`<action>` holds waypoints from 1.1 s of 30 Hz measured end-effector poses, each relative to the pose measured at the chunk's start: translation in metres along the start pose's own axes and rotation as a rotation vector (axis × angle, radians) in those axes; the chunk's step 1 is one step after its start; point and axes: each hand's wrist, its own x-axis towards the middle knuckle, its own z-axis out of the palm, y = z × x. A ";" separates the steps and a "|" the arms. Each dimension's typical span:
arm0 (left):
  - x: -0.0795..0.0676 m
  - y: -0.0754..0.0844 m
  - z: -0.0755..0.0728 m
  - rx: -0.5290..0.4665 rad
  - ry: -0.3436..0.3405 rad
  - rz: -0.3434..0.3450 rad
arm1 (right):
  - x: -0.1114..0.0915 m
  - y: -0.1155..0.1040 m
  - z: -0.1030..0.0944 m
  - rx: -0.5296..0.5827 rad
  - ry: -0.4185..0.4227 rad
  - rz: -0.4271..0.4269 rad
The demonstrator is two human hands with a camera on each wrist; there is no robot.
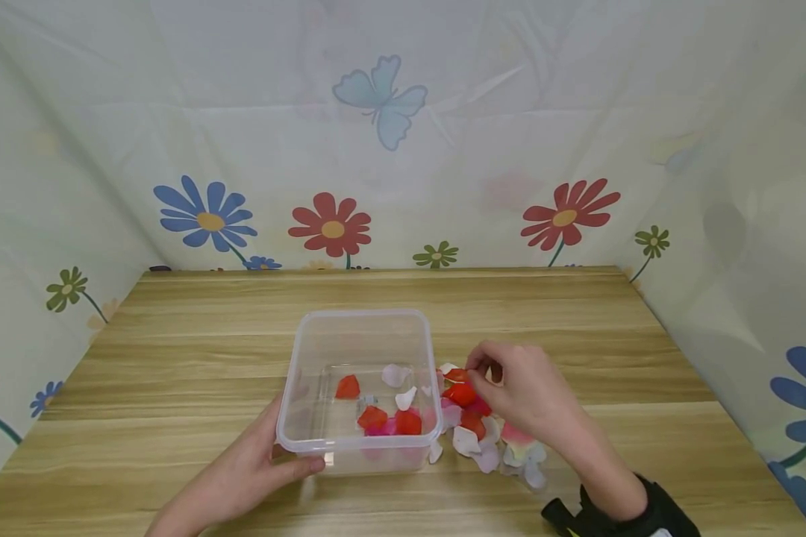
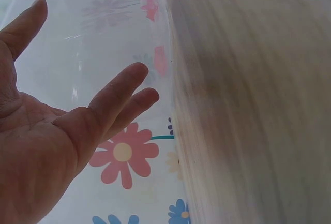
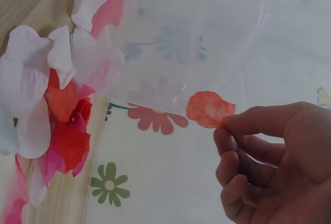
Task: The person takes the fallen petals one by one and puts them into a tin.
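Observation:
A clear plastic box point(image 1: 359, 451) with several red, pink and white petals inside stands in the middle of the table. My left hand point(image 1: 251, 473) rests against its left side, thumb at the near corner; the left wrist view shows that hand's fingers point(image 2: 116, 92) spread and fairly straight. Between thumb and forefinger, my right hand point(image 3: 279, 157) pinches a red petal point(image 3: 207, 109) by its edge. In the head view the right hand point(image 1: 527, 384) is over a loose pile of petals point(image 1: 466, 440) just right of the box.
The wood-grain table point(image 1: 195, 358) runs back to a white cloth point(image 1: 470, 164) printed with flowers and a butterfly, which also hangs at both sides. A black strap point(image 1: 651, 514) sits on the right wrist.

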 end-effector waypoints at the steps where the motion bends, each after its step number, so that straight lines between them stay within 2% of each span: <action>1: 0.000 0.000 0.000 -0.002 0.000 0.001 | 0.000 -0.001 0.000 0.007 0.021 -0.014; 6: 0.000 -0.001 0.000 -0.004 0.001 0.002 | -0.001 -0.006 0.001 0.032 0.143 -0.097; 10: 0.000 -0.001 0.000 -0.005 0.001 -0.008 | -0.002 -0.010 0.002 0.045 0.255 -0.215; 14: 0.000 -0.001 0.001 -0.011 0.001 -0.030 | -0.003 -0.015 0.006 0.073 0.308 -0.322; 23: 0.000 -0.001 0.000 0.024 -0.001 0.007 | -0.005 -0.022 0.020 0.200 0.242 -0.449; 27: 0.000 -0.001 0.000 0.021 0.002 0.006 | -0.004 -0.024 0.024 0.214 0.221 -0.458; 33: 0.000 -0.001 0.001 0.017 0.008 0.010 | -0.005 -0.026 0.025 0.186 0.213 -0.421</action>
